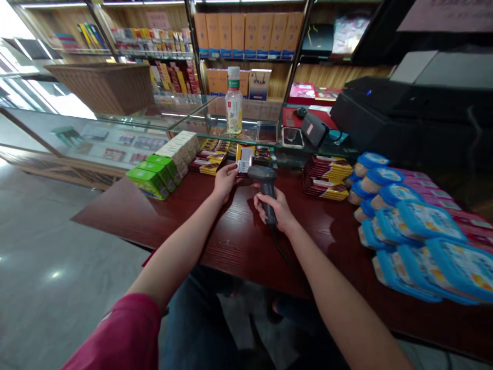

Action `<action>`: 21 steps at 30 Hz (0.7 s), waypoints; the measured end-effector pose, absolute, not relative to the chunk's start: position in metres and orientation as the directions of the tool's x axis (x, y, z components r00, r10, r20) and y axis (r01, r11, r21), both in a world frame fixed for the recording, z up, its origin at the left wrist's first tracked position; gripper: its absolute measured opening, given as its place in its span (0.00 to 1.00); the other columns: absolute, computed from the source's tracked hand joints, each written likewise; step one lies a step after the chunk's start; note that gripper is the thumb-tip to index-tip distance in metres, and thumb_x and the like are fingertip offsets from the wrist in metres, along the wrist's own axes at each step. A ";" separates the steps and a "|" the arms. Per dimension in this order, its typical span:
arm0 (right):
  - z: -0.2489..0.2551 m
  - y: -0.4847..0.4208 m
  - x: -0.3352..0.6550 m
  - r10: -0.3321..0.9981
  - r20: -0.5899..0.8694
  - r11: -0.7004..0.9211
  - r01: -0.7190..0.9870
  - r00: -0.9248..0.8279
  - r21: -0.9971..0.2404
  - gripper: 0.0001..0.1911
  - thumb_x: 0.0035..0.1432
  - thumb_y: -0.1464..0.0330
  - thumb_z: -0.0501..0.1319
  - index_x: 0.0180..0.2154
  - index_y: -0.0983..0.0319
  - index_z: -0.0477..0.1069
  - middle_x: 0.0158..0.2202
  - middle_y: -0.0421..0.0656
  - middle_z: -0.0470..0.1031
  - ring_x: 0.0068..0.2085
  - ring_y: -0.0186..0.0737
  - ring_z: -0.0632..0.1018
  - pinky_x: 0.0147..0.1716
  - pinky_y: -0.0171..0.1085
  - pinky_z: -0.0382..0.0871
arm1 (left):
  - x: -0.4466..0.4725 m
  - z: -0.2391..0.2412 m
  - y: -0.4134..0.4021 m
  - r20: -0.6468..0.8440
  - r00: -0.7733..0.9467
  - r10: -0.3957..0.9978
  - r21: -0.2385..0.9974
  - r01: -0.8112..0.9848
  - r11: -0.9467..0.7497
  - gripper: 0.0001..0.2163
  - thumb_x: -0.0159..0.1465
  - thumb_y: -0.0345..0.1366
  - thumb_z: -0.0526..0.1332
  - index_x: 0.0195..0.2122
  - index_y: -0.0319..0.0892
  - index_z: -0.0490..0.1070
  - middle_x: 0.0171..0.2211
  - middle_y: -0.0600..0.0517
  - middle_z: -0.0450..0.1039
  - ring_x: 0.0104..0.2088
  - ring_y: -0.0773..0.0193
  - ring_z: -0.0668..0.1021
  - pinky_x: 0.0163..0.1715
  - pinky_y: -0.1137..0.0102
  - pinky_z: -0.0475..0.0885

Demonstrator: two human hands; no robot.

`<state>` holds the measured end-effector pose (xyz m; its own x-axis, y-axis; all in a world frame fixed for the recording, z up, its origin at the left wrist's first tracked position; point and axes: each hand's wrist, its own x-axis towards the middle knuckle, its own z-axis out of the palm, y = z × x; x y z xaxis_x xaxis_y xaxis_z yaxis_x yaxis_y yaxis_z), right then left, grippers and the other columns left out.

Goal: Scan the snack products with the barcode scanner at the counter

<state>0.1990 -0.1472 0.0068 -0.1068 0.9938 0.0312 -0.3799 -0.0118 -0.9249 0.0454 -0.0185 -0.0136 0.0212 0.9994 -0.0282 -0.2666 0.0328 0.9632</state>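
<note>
My right hand point(278, 209) is wrapped round the handle of a black barcode scanner point(263, 174), its head turned toward the left. In front of that head, my left hand point(226, 181) grips a small yellow packet point(244, 155) by its left edge. A white label with a barcode shows on the packet's near face. Both hands are above the dark red wooden counter point(239, 236). Behind the packet lie brown-and-yellow packs point(211, 156), partly hidden by it. A cable runs from the scanner's handle down toward me.
Green boxes point(148, 180) and pale boxes point(181, 146) stand left. Stacked brown-and-yellow packs point(327, 177) and blue-lidded tubs point(419, 221) line the right. A drink bottle point(233, 103) and a phone point(292, 137) rest on the glass case point(192, 121). A wicker basket point(103, 87) sits behind.
</note>
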 end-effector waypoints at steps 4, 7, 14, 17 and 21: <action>0.004 -0.151 0.201 0.997 0.029 -0.004 -0.389 -0.078 -0.921 0.25 0.50 0.58 0.74 0.46 0.58 0.69 0.25 0.31 0.73 0.15 0.28 0.65 0.10 0.29 0.60 | 0.050 -0.017 -0.014 -0.009 -0.006 1.000 0.971 -0.239 0.008 0.10 0.70 0.27 0.62 0.52 0.36 0.75 0.40 0.46 0.84 0.38 0.65 0.85 0.46 0.67 0.82; 0.006 -0.152 0.201 0.998 0.019 -0.005 -0.373 -0.061 -0.928 0.25 0.49 0.58 0.74 0.45 0.58 0.69 0.24 0.31 0.72 0.15 0.28 0.65 0.09 0.29 0.60 | 0.051 -0.018 -0.014 0.007 -0.009 1.000 0.977 -0.211 -0.009 0.11 0.69 0.27 0.63 0.52 0.36 0.75 0.43 0.45 0.84 0.40 0.62 0.86 0.47 0.65 0.82; 0.008 -0.152 0.199 0.996 0.060 0.033 -0.359 -0.063 -0.933 0.23 0.50 0.58 0.74 0.43 0.59 0.70 0.23 0.32 0.71 0.15 0.28 0.65 0.10 0.30 0.60 | 0.053 -0.017 -0.020 0.127 -0.005 0.992 0.986 -0.109 -0.127 0.14 0.69 0.25 0.59 0.54 0.35 0.74 0.52 0.41 0.82 0.47 0.58 0.85 0.50 0.63 0.82; 0.008 -0.154 0.200 0.998 0.042 0.019 -0.376 -0.051 -0.926 0.26 0.49 0.58 0.75 0.45 0.59 0.70 0.24 0.32 0.72 0.15 0.29 0.66 0.10 0.29 0.60 | 0.042 -0.009 -0.019 0.320 -0.062 0.946 0.943 0.118 -0.311 0.12 0.69 0.26 0.60 0.52 0.39 0.76 0.51 0.45 0.83 0.51 0.58 0.84 0.56 0.63 0.78; 0.006 -0.155 0.202 1.000 0.009 0.000 -0.382 -0.020 -0.924 0.30 0.47 0.57 0.76 0.48 0.59 0.69 0.24 0.32 0.73 0.15 0.29 0.66 0.10 0.30 0.60 | 0.006 0.007 -0.016 0.637 0.005 0.771 0.666 0.500 -0.554 0.13 0.73 0.30 0.57 0.55 0.46 0.76 0.56 0.49 0.81 0.58 0.59 0.81 0.62 0.64 0.73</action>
